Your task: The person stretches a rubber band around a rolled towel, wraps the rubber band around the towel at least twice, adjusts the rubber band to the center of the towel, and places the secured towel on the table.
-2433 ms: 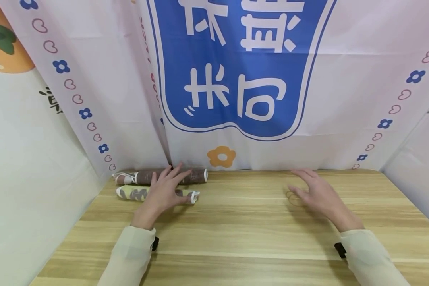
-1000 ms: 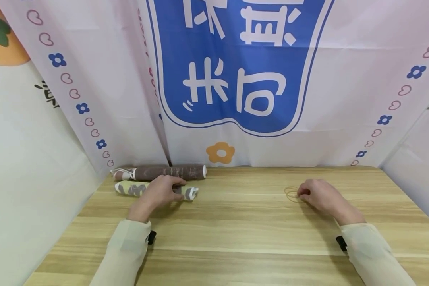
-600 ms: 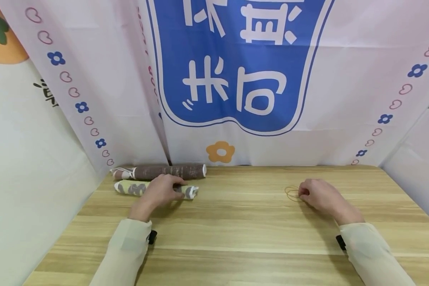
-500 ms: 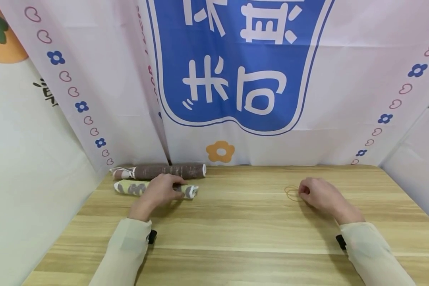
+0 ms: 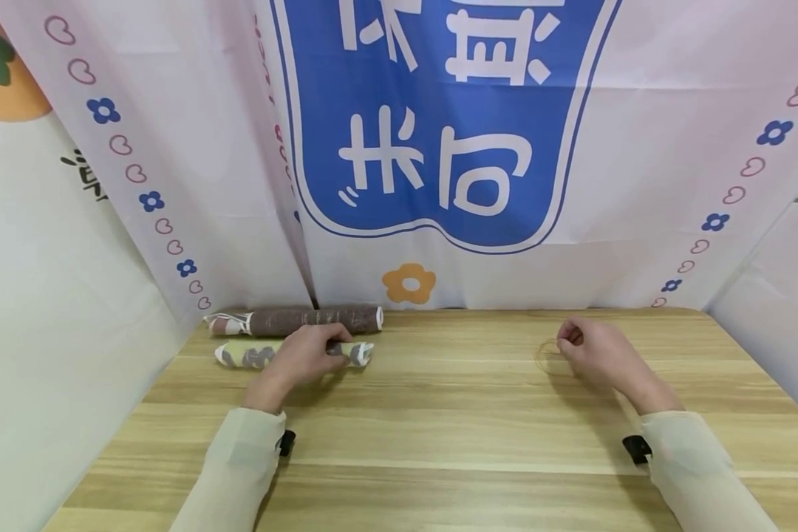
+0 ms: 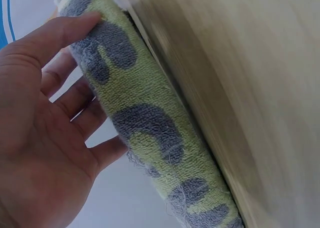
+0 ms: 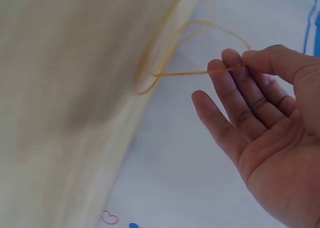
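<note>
A rolled towel (image 5: pixel 249 354), yellow-green with grey patches, lies along the back left of the wooden table. My left hand (image 5: pixel 304 358) grips it near its right end, thumb on the near side and fingers over the far side. The left wrist view shows its terry weave (image 6: pixel 150 88) and the thumb pressed on it. At the right, my right hand (image 5: pixel 595 355) pinches thin yellow rubber bands (image 7: pixel 172 48) between thumb and fingertips. Their loops hang from the pinch, raised at the fingers.
Behind the towel, a dark brown roll (image 5: pixel 312 321) with a white end lies against the printed curtain (image 5: pixel 479 273). The wooden table (image 5: pixel 452 428) ends at that curtain at the back, with white cloth walls at both sides.
Both hands came down from spread fingers; the left closed on the towel, the right on the rubber bands. Lately the right hand has lifted slightly with the bands, and the towel has shifted a little.
</note>
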`<state>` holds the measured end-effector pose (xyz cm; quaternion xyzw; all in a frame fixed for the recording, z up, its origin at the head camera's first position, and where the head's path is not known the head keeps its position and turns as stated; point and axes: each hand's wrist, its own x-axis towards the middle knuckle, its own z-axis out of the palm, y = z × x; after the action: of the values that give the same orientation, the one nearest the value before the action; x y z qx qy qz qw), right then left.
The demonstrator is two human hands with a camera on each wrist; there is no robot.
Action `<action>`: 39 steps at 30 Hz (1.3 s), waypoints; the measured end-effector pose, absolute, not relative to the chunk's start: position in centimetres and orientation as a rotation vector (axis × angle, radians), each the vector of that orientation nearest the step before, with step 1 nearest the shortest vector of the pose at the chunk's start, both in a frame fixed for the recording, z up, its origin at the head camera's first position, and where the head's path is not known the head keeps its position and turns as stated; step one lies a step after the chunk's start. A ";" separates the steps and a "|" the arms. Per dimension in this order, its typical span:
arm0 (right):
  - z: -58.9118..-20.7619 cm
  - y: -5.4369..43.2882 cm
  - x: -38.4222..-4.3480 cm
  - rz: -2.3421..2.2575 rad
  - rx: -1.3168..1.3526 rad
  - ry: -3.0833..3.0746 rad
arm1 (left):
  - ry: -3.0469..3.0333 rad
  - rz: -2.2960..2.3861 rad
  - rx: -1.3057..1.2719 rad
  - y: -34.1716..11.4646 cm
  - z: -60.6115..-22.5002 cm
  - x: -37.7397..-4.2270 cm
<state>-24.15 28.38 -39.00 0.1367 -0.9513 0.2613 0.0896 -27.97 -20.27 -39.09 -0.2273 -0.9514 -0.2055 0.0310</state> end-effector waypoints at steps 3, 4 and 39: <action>-38.2 28.2 -24.3 0.820 0.430 -2.780 | -2.913 -0.660 -0.701 -20.2 -39.1 -27.9; -37.9 28.1 -24.4 0.836 0.444 -2.759 | -2.912 -0.666 -0.695 -20.2 -39.1 -27.9; -34.9 22.8 -24.0 1.303 0.287 -2.579 | -2.754 -1.008 -0.786 -11.5 -37.1 -26.5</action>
<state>-24.02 22.77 -34.91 0.0982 -0.8819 0.4456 0.1186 -26.48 -11.53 -37.11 -0.2585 -0.9058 -0.3317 0.0529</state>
